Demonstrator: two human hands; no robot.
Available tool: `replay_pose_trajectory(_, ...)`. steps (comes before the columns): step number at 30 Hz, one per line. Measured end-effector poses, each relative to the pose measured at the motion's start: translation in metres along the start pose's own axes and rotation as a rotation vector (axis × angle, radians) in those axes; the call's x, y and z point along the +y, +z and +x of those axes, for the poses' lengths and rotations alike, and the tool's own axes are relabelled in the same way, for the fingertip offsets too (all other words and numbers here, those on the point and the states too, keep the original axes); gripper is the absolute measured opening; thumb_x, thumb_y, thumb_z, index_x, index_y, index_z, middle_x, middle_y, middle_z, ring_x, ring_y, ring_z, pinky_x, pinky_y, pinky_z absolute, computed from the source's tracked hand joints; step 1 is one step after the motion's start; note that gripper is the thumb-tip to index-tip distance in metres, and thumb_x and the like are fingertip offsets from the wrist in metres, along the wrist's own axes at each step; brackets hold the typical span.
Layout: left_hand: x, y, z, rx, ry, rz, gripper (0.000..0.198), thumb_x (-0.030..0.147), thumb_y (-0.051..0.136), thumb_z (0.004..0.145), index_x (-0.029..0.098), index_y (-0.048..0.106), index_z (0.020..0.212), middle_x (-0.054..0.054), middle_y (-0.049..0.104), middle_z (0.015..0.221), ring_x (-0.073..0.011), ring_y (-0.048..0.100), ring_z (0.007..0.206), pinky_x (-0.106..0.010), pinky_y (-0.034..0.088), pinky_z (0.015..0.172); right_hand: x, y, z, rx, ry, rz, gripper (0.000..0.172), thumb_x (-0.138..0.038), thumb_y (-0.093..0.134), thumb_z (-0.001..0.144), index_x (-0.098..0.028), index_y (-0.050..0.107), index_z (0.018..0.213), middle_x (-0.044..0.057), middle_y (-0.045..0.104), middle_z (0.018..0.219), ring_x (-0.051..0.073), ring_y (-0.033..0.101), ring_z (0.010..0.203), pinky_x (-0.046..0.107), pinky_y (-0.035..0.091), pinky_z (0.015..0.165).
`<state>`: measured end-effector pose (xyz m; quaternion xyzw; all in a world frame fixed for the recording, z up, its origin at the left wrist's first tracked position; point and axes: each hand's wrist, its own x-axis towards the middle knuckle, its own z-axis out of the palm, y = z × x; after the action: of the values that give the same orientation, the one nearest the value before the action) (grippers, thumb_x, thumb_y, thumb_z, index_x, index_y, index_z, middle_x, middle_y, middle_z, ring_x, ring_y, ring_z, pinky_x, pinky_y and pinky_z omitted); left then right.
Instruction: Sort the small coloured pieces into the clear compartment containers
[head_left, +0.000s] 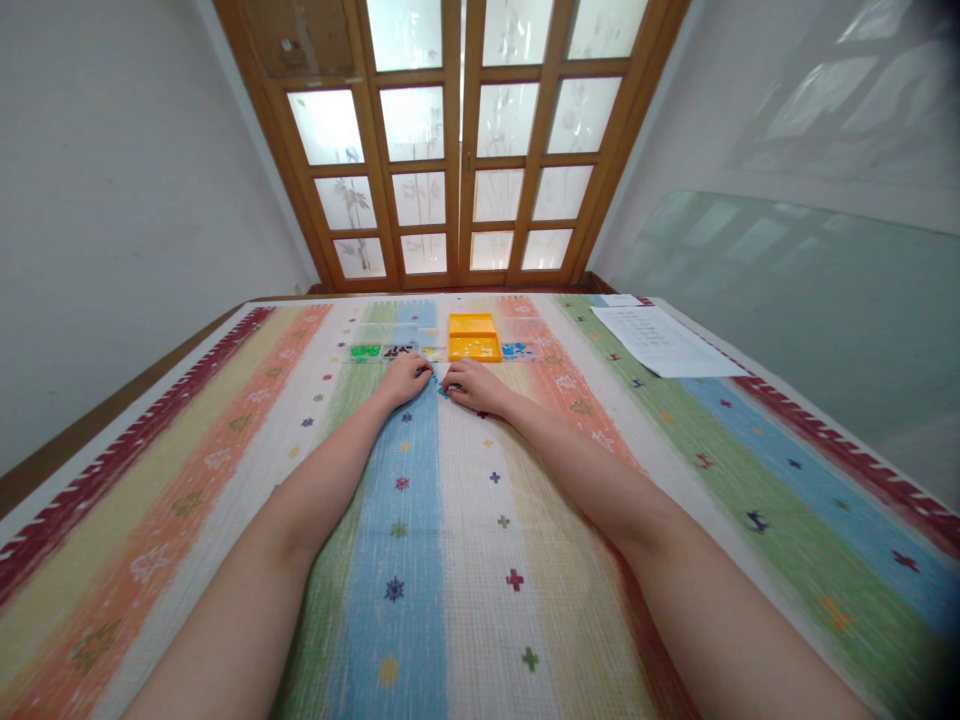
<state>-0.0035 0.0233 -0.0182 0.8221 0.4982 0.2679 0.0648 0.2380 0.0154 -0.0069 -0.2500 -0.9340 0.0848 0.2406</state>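
Note:
My left hand (405, 378) and my right hand (471, 385) rest close together at the far part of the table, fingers curled and pinched. In the narrow gap between them lie small blue and green bead-like pieces (441, 390), touching or nearly touching the fingertips. What each hand pinches is too small to make out. Just beyond the hands are small green pieces (365, 352), dark brown pieces (396, 351), yellow pieces (432, 353) and blue pieces (517, 351) in clear boxes. An open orange case (474, 322) with pale pieces in it stands behind my right hand.
A striped, patterned tablecloth (397, 620) covers the table. Printed paper sheets (660, 340) lie at the far right. A glass panel (795, 330) leans along the right wall. Wooden doors with glass panes (461, 150) stand beyond the table.

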Motion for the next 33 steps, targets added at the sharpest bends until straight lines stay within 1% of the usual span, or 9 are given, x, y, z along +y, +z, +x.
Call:
replay_pose_trajectory(8, -0.002, 0.000, 0.000, -0.001, 0.012, -0.007, 0.022, 0.027, 0.058, 0.094, 0.021, 0.079, 0.094, -0.009, 0.071, 0.100, -0.0256, 0.064, 0.101, -0.043, 0.047, 0.103, 0.002, 0.002, 0.000, 0.004, 0.000, -0.028, 0.009, -0.020, 0.068, 0.094, -0.020, 0.076, 0.096, 0.008, 0.070, 0.101, 0.024, 0.059, 0.101, 0.036, 0.044, 0.092)
replay_pose_trajectory(11, 0.003, -0.003, 0.000, -0.013, 0.006, -0.031, 0.021, 0.026, 0.059, 0.093, 0.021, 0.078, 0.095, -0.008, 0.071, 0.101, -0.0254, 0.064, 0.104, -0.042, 0.048, 0.104, 0.004, 0.002, 0.000, 0.056, 0.028, -0.033, 0.009, -0.020, 0.066, 0.094, -0.020, 0.075, 0.094, 0.009, 0.070, 0.099, 0.024, 0.059, 0.099, 0.036, 0.044, 0.092)
replay_pose_trajectory(14, 0.009, -0.009, -0.001, -0.052, 0.046, -0.105, 0.020, 0.022, 0.060, 0.089, 0.021, 0.078, 0.097, -0.007, 0.072, 0.102, -0.0251, 0.064, 0.106, -0.042, 0.049, 0.104, 0.010, 0.000, -0.001, 0.183, 0.148, 0.004, 0.008, -0.020, 0.064, 0.093, -0.019, 0.071, 0.091, 0.008, 0.070, 0.094, 0.023, 0.059, 0.093, 0.035, 0.044, 0.086)
replay_pose_trajectory(18, 0.018, -0.018, 0.000, -0.195, 0.166, -0.245, 0.023, 0.015, 0.061, 0.081, 0.023, 0.078, 0.093, -0.005, 0.073, 0.100, -0.0230, 0.066, 0.103, -0.040, 0.048, 0.105, 0.025, -0.006, -0.007, 0.364, 0.372, 0.115, 0.008, -0.023, 0.059, 0.091, -0.020, 0.066, 0.090, 0.005, 0.070, 0.087, 0.020, 0.060, 0.079, 0.031, 0.045, 0.075)
replay_pose_trajectory(22, 0.021, -0.025, 0.002, -0.307, 0.217, -0.307, 0.021, 0.018, 0.066, 0.080, 0.025, 0.079, 0.095, -0.005, 0.073, 0.105, -0.0233, 0.066, 0.107, -0.040, 0.045, 0.109, 0.039, -0.013, -0.012, 0.525, 0.513, 0.184, 0.010, -0.025, 0.056, 0.087, -0.021, 0.064, 0.090, 0.004, 0.070, 0.087, 0.020, 0.060, 0.077, 0.032, 0.047, 0.075)
replay_pose_trajectory(24, 0.020, -0.026, 0.002, -0.333, 0.240, -0.309, 0.019, 0.021, 0.068, 0.082, 0.025, 0.080, 0.096, -0.005, 0.073, 0.107, -0.0234, 0.066, 0.108, -0.040, 0.045, 0.110, 0.044, -0.016, -0.013, 0.566, 0.556, 0.211, 0.012, -0.027, 0.055, 0.086, -0.021, 0.064, 0.090, 0.005, 0.070, 0.088, 0.020, 0.060, 0.078, 0.033, 0.049, 0.077)
replay_pose_trajectory(28, 0.015, -0.023, 0.002, -0.303, 0.281, -0.292, 0.014, 0.025, 0.072, 0.084, 0.026, 0.080, 0.096, -0.005, 0.071, 0.108, -0.0231, 0.065, 0.109, -0.039, 0.046, 0.108, 0.048, -0.018, -0.015, 0.617, 0.613, 0.245, 0.017, -0.030, 0.055, 0.088, -0.020, 0.067, 0.093, 0.007, 0.072, 0.092, 0.023, 0.063, 0.084, 0.037, 0.052, 0.083)
replay_pose_trajectory(30, 0.015, -0.022, 0.002, -0.297, 0.271, -0.289, 0.012, 0.026, 0.073, 0.084, 0.026, 0.080, 0.094, -0.005, 0.071, 0.107, -0.0230, 0.066, 0.108, -0.039, 0.047, 0.107, 0.051, -0.017, -0.016, 0.631, 0.637, 0.253, 0.019, -0.031, 0.055, 0.089, -0.020, 0.069, 0.096, 0.009, 0.073, 0.094, 0.024, 0.064, 0.087, 0.039, 0.053, 0.087)
replay_pose_trajectory(33, 0.017, -0.022, 0.002, -0.309, 0.220, -0.296, 0.009, 0.027, 0.075, 0.083, 0.025, 0.079, 0.091, -0.006, 0.071, 0.106, -0.0236, 0.066, 0.107, -0.040, 0.047, 0.108, 0.055, -0.015, -0.016, 0.641, 0.660, 0.250, 0.023, -0.029, 0.055, 0.090, -0.019, 0.072, 0.101, 0.010, 0.075, 0.099, 0.025, 0.067, 0.091, 0.042, 0.053, 0.091)
